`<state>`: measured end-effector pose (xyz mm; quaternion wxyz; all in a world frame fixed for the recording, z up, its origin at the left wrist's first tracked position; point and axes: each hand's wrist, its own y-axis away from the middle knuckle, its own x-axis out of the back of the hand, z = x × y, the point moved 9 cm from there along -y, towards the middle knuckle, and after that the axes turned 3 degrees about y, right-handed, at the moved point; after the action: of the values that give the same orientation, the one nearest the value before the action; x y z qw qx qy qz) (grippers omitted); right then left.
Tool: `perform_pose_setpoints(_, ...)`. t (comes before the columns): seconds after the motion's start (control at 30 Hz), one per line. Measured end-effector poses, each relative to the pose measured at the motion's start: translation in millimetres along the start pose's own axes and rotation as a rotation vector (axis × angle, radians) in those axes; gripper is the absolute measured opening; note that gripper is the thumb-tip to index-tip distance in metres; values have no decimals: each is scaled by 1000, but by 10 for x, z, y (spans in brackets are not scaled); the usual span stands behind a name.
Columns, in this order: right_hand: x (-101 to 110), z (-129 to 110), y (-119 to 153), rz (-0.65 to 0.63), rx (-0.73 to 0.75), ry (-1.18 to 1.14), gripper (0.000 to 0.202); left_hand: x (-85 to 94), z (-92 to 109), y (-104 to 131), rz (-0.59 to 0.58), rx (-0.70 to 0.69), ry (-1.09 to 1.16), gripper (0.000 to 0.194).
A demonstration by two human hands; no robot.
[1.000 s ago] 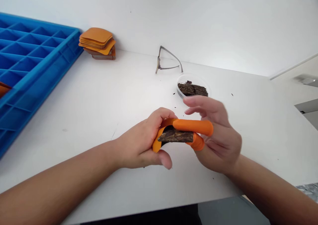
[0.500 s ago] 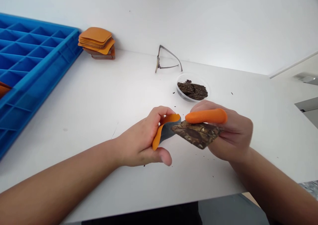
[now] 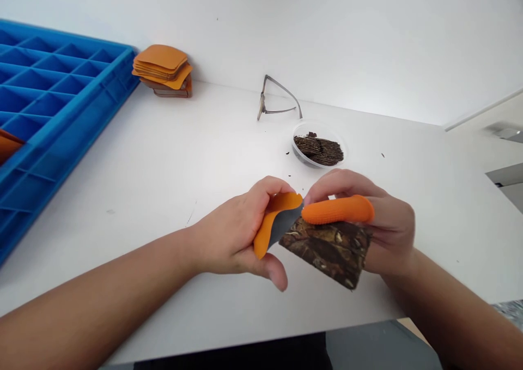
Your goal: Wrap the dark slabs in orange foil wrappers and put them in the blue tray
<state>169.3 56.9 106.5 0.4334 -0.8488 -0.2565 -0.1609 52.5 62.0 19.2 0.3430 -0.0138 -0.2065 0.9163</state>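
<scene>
My left hand (image 3: 241, 231) holds an orange pouch (image 3: 265, 229) with a grey inside, its mouth bowed apart and facing right. The thumb hangs below the pouch. My right hand (image 3: 388, 223) grips a thin slab of pressed leaves (image 3: 327, 247), mottled dark brown like pressed tea. One of its fingers wears an orange textured finger cot (image 3: 339, 209), which lies along the slab's upper edge. The slab's left corner is at the pouch's mouth; whether it touches the lining I cannot tell. Another fingertip of the right hand is at the pouch's upper right edge.
A clear round tub (image 3: 300, 152) of stacked dark slabs stands behind my hands, beside folded eyeglasses (image 3: 281, 111). Orange pouches (image 3: 161, 59) are stacked by the wall. A blue compartment tray (image 3: 87, 111) fills the left side, with something orange in one compartment. Dark crumbs dot the white table.
My right hand has tilted the slab so more of its face shows, and it hangs lower. Its fingertip has come to the pouch's edge. The pouch's mouth has turned more toward me.
</scene>
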Motion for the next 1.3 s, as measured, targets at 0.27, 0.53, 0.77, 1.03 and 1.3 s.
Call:
perform_pose_setpoints(0.27,-10,-55,-20,-23,57,202,16,0,91,-49,-16,-79,-68,94)
perform_pose_setpoints(0.53,-91,25,-6,-154,18,232,25,3,77,-27,21,-70,-64,90)
perform_pose_setpoints(0.77,-33,18,-29,-176,-59,197,25,-1,66,-12,-2,-38,-72,84)
perform_pose_setpoints(1.03,55,-122,-40,-40,1,258,37,-15,30,-14,-19,9,-64,84)
perform_pose_setpoints(1.3,-84,-116,-23,-129,124,397,16,-13,60,-22,-26,-65,-83,78)
